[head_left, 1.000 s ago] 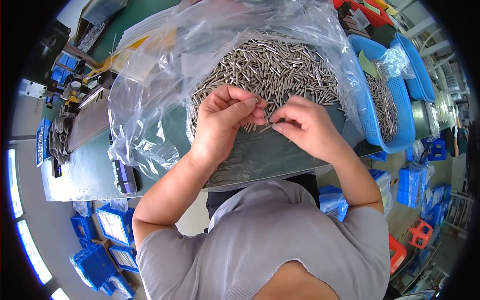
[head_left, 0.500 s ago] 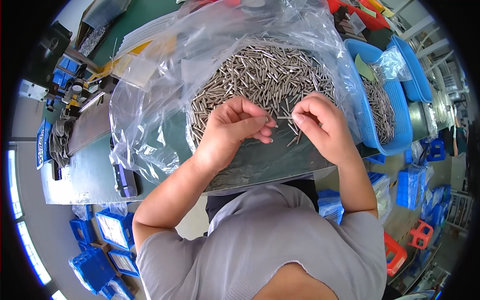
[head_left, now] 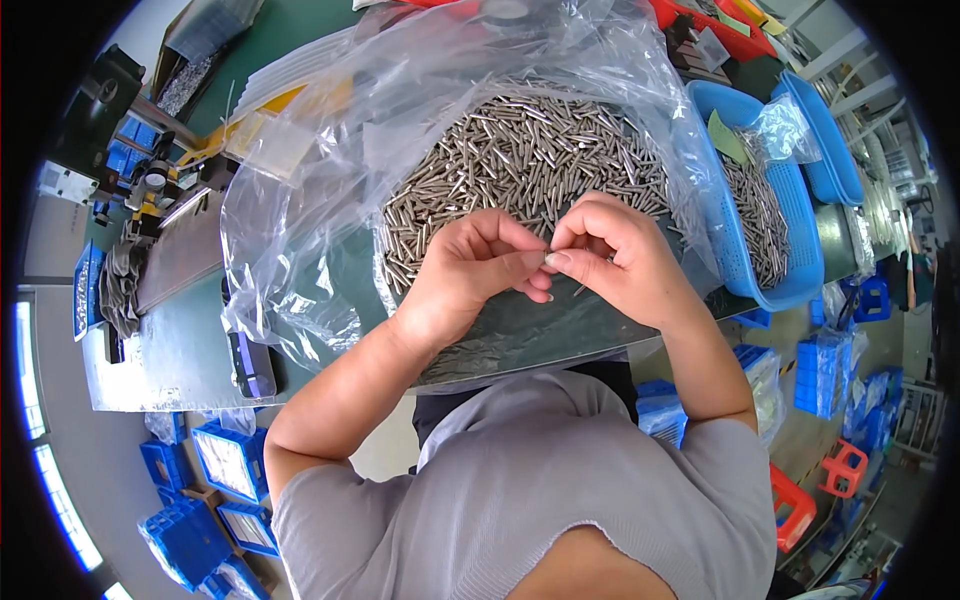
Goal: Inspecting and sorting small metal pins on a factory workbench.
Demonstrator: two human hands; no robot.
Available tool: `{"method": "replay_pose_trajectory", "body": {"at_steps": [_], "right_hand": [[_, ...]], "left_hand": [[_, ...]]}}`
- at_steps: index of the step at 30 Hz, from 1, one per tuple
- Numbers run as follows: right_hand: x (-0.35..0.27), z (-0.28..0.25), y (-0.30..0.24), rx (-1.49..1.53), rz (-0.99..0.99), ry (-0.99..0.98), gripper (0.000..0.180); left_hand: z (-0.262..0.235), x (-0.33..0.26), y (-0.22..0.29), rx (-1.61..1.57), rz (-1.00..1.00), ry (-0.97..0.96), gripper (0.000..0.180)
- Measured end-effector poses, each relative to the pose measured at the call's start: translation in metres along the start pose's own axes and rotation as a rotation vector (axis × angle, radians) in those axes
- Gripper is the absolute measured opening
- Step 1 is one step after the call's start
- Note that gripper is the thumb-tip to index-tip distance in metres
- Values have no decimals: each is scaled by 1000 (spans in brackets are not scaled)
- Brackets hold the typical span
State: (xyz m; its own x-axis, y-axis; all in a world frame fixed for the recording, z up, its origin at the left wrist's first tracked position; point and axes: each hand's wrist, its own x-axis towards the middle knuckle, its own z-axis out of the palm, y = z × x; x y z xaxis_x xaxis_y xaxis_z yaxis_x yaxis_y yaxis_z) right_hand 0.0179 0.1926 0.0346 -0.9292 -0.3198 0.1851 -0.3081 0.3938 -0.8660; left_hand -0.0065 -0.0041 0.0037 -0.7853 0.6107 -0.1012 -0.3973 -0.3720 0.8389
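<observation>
Left hand (head_left: pixel 470 275) and right hand (head_left: pixel 615 260) meet fingertip to fingertip, pinched shut on a small metal pin (head_left: pixel 578 290), apparently for close handling. Just beyond: the loose pin heap (head_left: pixel 520 150) on the clear plastic bag (head_left: pixel 320 200). Right: blue basket (head_left: pixel 800 270) with more pins.

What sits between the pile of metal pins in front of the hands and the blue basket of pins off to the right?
In the head view, only crumpled clear plastic bag lies between the pin pile and the blue basket; the bag's edge drapes against the basket's rim.
</observation>
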Motion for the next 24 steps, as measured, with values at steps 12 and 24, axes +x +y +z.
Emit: {"method": "replay_pose_trajectory", "body": {"at_steps": [12,24], "right_hand": [[-5,-32,22,722,283,58,12],[12,4,25,-567,-128,-54,15]], "left_hand": [[-3,3,10,-42,67,76,5],[-2,4,11,-74,84,158,6]]}}
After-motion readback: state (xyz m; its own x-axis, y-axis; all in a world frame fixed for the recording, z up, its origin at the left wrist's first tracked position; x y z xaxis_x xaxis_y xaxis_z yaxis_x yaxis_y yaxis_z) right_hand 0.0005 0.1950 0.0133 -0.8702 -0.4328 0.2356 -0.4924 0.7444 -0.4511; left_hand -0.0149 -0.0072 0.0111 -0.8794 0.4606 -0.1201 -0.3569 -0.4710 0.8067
